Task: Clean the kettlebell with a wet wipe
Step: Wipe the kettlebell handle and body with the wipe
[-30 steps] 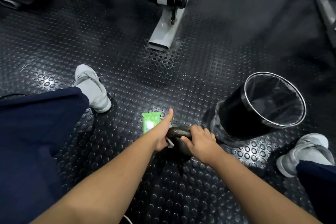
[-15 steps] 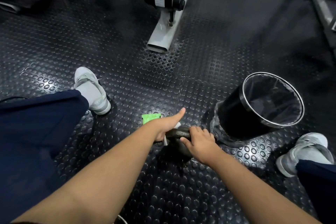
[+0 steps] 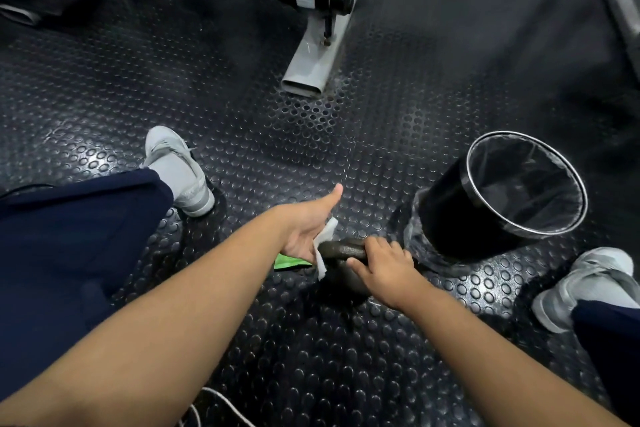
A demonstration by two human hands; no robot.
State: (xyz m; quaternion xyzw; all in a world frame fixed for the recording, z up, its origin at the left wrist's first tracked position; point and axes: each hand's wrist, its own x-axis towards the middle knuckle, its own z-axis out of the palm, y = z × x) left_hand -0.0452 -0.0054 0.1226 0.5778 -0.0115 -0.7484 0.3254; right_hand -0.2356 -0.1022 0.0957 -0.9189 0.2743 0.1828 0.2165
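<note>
Right hand (image 3: pixel 384 270) fingers (image 3: pixel 375 245) round kettlebell (image 3: pixel 341 249) handle, left hand (image 3: pixel 306 224) apparently around wipe (image 3: pixel 324 238)

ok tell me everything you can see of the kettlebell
The kettlebell is dark, dull and metal-looking, upright on the studded floor with its handle on top. The right hand grips the handle's right end; the left hand holds a white wet wipe against its left end. Its round body is mostly hidden beneath them.

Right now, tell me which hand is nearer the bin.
Right. The right hand grips the kettlebell handle just beside the bin; the left hand holds the wipe at the handle's far end.
</note>
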